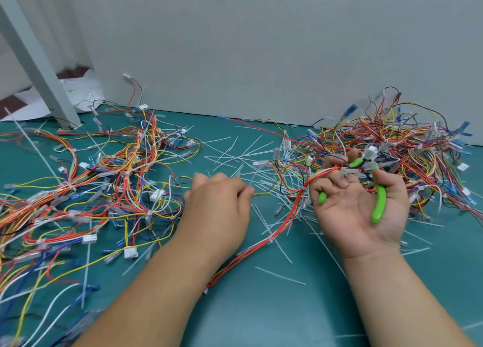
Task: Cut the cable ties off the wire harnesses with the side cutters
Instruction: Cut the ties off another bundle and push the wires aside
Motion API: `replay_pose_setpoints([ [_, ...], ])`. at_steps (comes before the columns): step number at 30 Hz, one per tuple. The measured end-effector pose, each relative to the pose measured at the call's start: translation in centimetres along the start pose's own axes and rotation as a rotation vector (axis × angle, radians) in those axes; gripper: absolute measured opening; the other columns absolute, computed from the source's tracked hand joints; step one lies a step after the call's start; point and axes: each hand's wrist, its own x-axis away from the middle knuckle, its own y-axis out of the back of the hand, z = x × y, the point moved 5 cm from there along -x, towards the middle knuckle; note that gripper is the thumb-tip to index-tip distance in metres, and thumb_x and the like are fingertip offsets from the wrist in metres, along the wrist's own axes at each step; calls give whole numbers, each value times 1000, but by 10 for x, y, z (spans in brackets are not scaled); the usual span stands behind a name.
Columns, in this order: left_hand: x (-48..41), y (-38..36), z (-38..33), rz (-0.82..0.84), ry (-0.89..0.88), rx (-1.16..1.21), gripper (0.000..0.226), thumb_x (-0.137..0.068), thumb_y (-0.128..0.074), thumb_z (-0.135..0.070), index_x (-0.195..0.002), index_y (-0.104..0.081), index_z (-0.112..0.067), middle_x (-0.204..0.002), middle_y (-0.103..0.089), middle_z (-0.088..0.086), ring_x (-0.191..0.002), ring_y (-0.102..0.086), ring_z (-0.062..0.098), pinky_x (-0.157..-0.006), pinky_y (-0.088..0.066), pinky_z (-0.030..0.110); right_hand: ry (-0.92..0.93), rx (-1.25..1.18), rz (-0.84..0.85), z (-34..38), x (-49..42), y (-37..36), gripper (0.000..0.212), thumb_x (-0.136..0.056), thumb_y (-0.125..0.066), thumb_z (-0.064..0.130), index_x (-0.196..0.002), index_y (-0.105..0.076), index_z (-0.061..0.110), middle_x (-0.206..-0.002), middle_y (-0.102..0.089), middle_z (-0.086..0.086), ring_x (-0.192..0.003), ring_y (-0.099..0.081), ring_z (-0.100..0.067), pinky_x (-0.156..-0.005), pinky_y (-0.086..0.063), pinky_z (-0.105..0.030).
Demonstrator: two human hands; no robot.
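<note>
My right hand (358, 202), palm up, holds the green-handled side cutters (379, 202); its fingers curl round one handle and the thumb lies against the other. The cutter jaws sit at a white connector on a red-orange wire harness (295, 210) that trails down to the mat's front. My left hand (219, 205) lies palm down in the middle, fingers curled, pinching a yellow wire (264, 193) of that harness. White cable ties (271, 240) still bind the harness at intervals.
A spread heap of harnesses (104, 179) covers the green mat (274, 307) on the left. A taller tangled heap (405, 150) stands at the right by the grey wall (261, 45). Cut white tie pieces (235, 153) litter the middle. A grey post (39, 66) rises at the back left.
</note>
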Motion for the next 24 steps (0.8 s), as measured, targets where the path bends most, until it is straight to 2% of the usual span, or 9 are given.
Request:
replay_pose_setpoints([
  [4,3,26,-2,-315,-39,214,35,-101,-38,-40,-91,-69,-27,-86,-59,-12,-100,-45,24,-83,-40,41,-19,42,-5,-2,-1,1,31,-76,-56,31,-94,-70,8,-101,-54,-2,-65,-40,-10,-59,-39,-26],
  [6,3,34,4,-407,-19,379,35,-100,-39,-41,-89,-68,-26,-78,-61,-15,-94,-52,21,-81,-44,42,-35,78,-4,-5,-2,2,35,-77,-57,31,-104,-68,11,-103,-54,-2,-67,-39,-10,-61,-38,-27],
  [9,1,37,9,-475,-10,651,28,-104,-50,-36,-87,-69,-22,-56,-51,-15,-54,-45,5,-55,-38,25,-62,138,-29,-9,-4,2,48,-77,-58,33,-122,-60,15,-100,-58,-7,-68,-45,-13,-62,-41,-29],
  [11,-1,35,12,-474,22,809,24,-104,-55,-29,-87,-70,-20,-53,-48,-16,-45,-38,4,-45,-29,17,-93,221,-70,-10,-4,2,58,-76,-62,33,-130,-60,15,-99,-65,-16,-71,-50,-18,-63,-44,-32],
  [14,-6,32,19,-469,92,962,23,-103,-56,-29,-87,-72,-24,-56,-53,-19,-51,-42,0,-50,-32,16,-131,472,-129,-14,-2,2,65,-75,-67,36,-136,-63,15,-95,-66,-17,-72,-57,-22,-64,-47,-34],
  [16,-9,30,21,-445,126,1039,21,-103,-57,-28,-91,-74,-27,-66,-63,-19,-60,-50,-2,-61,-39,16,-60,711,-200,-18,-1,2,56,-76,-67,39,-130,-70,24,-99,-66,-7,-71,-62,-19,-64,-50,-34],
  [20,-10,28,13,-366,82,1111,24,-99,-63,-12,-99,-75,-32,-98,-76,-21,-80,-64,-9,-74,-46,6,372,1481,-199,-19,11,-12,44,-67,-70,57,-110,-66,63,-118,-61,7,-96,-64,-4,-91,-49,-24],
  [22,-9,30,11,-383,48,1055,28,-98,-65,-11,-101,-74,-38,-103,-75,-24,-92,-66,-10,-78,-46,5,525,1527,-60,-22,17,-21,43,-71,-69,56,-109,-60,74,-112,-57,10,-101,-64,-8,-93,-49,-25],
  [24,-7,32,10,-412,33,1032,27,-96,-67,-11,-105,-73,-37,-103,-75,-25,-97,-67,-10,-80,-46,4,644,1469,23,-21,25,-28,50,-78,-70,47,-125,-61,61,-106,-57,8,-94,-64,-19,-86,-52,-33],
])
